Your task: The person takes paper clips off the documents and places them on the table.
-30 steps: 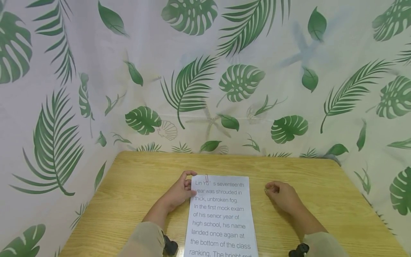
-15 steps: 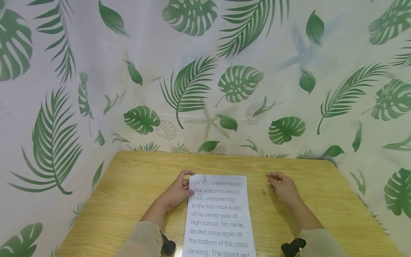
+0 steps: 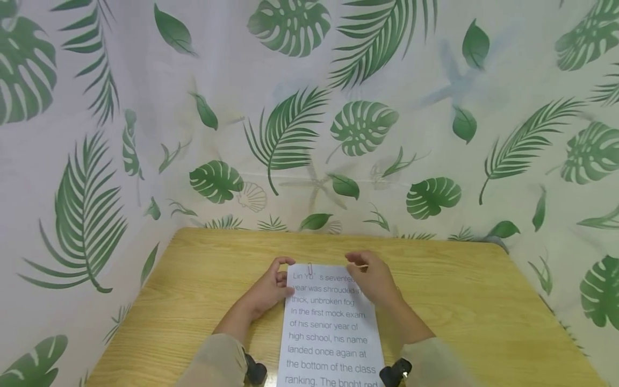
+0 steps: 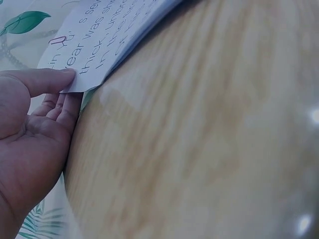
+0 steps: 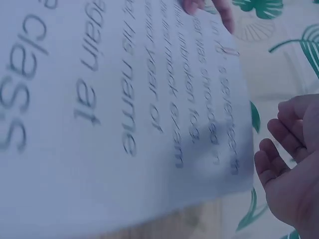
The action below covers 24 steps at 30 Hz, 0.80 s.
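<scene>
A stack of printed paper sheets (image 3: 329, 336) lies in front of me, with a red paper clip (image 3: 310, 269) on its top edge near the left corner. My left hand (image 3: 266, 290) pinches that corner; in the left wrist view the thumb (image 4: 50, 79) lies on the print and the other fingers are underneath. Over the top right corner hovers my right hand (image 3: 377, 279). Its fingers (image 5: 271, 167) are loosely bent just off the paper's edge in the right wrist view, holding nothing. The green paper clip on the table is mostly hidden by the right hand.
The wooden table (image 3: 483, 312) extends to both sides of the paper. Behind it and along the sides hangs a white curtain (image 3: 300, 70) printed with green leaves. Black straps with small devices (image 3: 395, 372) sit on both wrists.
My right hand let go of the green paper clip, leaving it on the table right of the paper, then moved left over the paper's top right corner. My left hand kept its hold.
</scene>
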Tool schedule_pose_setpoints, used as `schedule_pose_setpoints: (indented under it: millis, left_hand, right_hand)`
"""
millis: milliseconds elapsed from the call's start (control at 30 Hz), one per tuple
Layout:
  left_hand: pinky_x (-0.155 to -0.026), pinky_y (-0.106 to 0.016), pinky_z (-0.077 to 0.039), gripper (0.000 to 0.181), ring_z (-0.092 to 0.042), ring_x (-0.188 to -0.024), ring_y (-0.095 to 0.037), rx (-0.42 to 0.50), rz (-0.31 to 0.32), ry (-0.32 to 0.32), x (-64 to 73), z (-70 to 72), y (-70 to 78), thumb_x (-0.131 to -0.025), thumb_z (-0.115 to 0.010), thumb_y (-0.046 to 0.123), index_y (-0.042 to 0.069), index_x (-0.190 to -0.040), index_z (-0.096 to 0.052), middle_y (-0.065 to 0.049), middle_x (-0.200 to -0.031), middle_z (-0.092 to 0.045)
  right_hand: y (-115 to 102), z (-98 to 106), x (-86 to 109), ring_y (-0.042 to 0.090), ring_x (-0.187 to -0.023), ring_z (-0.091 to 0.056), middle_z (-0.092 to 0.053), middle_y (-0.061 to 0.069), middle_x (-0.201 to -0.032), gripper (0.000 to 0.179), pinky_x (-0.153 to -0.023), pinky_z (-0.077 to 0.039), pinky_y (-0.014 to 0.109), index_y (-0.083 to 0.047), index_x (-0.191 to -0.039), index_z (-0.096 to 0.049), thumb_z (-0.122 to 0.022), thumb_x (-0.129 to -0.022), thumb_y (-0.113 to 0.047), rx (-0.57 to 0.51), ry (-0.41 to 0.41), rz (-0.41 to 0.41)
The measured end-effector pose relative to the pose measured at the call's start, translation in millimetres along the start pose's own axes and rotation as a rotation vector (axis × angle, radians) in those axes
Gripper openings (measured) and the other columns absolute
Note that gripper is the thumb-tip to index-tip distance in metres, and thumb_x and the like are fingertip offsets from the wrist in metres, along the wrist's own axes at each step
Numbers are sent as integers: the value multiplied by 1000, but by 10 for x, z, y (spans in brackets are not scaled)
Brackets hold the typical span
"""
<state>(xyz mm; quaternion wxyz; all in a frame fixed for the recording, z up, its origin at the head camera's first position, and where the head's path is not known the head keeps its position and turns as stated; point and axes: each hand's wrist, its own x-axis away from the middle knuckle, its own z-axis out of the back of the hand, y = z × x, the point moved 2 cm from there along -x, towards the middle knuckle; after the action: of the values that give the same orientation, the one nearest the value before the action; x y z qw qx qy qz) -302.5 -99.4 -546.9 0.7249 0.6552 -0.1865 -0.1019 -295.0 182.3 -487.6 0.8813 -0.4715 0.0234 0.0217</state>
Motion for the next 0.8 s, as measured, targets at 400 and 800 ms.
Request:
schedule_pose_setpoints:
  millis: [400, 800]
  left_hand:
    - [-100, -32, -59, 64, -74, -121, -26, -21, -4, -9, 18, -7, 21, -103, -58, -7, 23, -155, -37, -18, -144, -67]
    - [-100, -33, -59, 63, -73, -122, -25, -39, -27, -20, 22, -12, 13, -104, -57, -8, 21, -156, -36, -19, -144, -66]
  right_hand:
    - [-277, -549, -55, 32, -135, -65, -71, 9, -138, 41, -116, -52, 51, -11, -136, -73, -81, -96, -14, 277, -66, 184]
    - [-319, -692, -129, 27, -124, -72, -78, 6, -125, 31, -112, -57, 48, -11, -128, -78, -80, -98, -14, 309, -136, 137]
